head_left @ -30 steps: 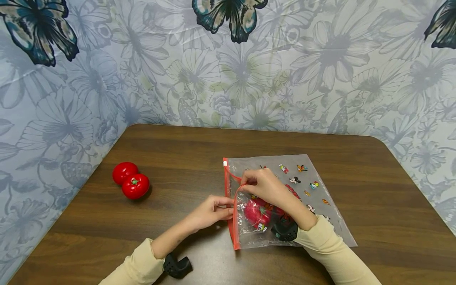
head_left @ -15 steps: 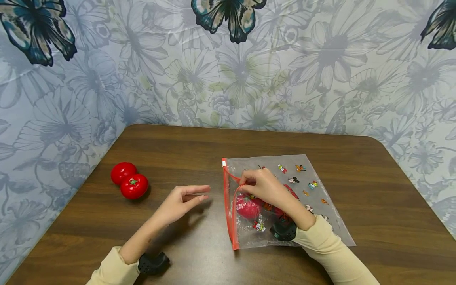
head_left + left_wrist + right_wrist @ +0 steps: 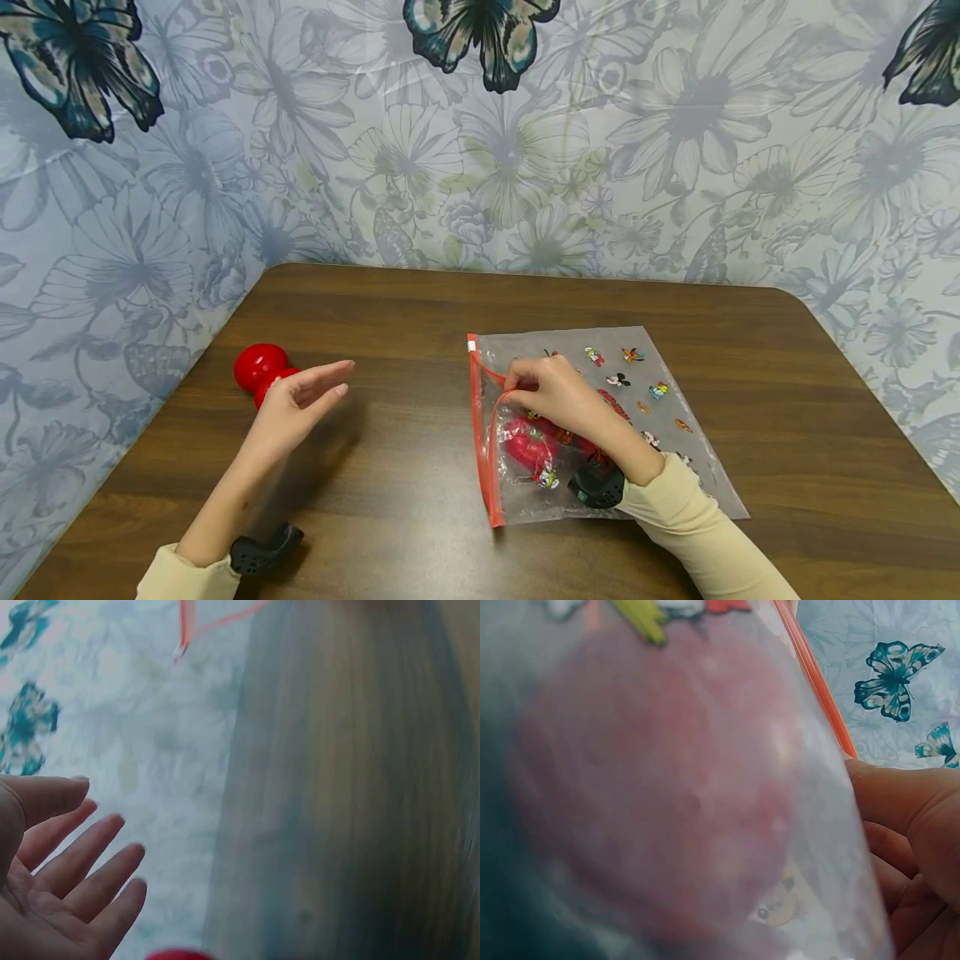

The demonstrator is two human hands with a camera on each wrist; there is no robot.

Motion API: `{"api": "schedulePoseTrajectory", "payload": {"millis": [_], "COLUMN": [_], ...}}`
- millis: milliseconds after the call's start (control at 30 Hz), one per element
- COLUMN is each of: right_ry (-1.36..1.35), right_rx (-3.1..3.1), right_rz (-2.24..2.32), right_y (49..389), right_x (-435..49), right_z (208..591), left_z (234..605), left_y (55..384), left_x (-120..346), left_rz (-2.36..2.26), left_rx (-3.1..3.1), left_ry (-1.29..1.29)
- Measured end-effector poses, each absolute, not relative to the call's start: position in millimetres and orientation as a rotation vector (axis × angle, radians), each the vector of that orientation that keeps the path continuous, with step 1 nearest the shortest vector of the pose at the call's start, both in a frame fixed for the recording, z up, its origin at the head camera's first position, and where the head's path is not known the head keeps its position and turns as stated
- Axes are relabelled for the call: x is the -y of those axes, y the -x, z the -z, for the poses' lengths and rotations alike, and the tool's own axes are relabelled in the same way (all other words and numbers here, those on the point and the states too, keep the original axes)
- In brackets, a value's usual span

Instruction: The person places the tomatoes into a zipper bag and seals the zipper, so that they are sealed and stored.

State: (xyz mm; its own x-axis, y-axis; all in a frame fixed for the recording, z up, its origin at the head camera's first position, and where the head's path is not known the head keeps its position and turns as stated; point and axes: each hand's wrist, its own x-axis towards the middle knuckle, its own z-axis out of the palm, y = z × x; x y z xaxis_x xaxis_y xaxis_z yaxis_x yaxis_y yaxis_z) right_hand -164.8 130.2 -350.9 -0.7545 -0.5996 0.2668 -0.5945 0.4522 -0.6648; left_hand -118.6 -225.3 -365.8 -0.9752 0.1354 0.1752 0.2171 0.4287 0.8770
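Observation:
My right hand [image 3: 558, 400] pinches the red upper edge of a clear zip bag [image 3: 497, 504], lifting its mouth apart on the left side. Inside the bag lies a red tomato [image 3: 528, 446], seen blurred through the plastic in the right wrist view, with more red behind it partly hidden by the forearm. My left hand [image 3: 281, 421] reaches over the table's left side, fingers extended and nothing in them. It overlaps the nearer of two glossy tomatoes in the head view; the farther tomato [image 3: 258, 367] shows beside it. A sliver of red tomato [image 3: 180, 955] appears below the left fingers.
The brown wooden table [image 3: 405, 333] meets a flower-patterned wall covering [image 3: 517, 192] at the back. Butterfly decorations [image 3: 483, 42] hang on it. A black wrist device [image 3: 266, 550] sits at the left cuff and another [image 3: 597, 485] at the right.
My left hand has let go of the bag's edge and moved left to the two tomatoes. The right hand has kept its pinch, while the tomato inside the bag has shifted slightly.

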Motion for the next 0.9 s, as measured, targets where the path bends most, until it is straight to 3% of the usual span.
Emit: {"api": "schedulePoseTrajectory", "payload": {"millis": [333,900], "right_ry": [1.095,1.088], "right_rx": [-2.680,-2.674], "right_rz": [1.211,1.217], "right_y": [167.1,171.0], "right_x": [-129.3,-128.6], "right_z": [351.5,352.5], "left_z": [362.8,380.1], "left_y": [114.3,115.1], "left_x": [268.0,296.4], "left_rz": [1.265,1.422], "left_rx": [2.577,2.569], "left_ry": [0.069,-0.012]}}
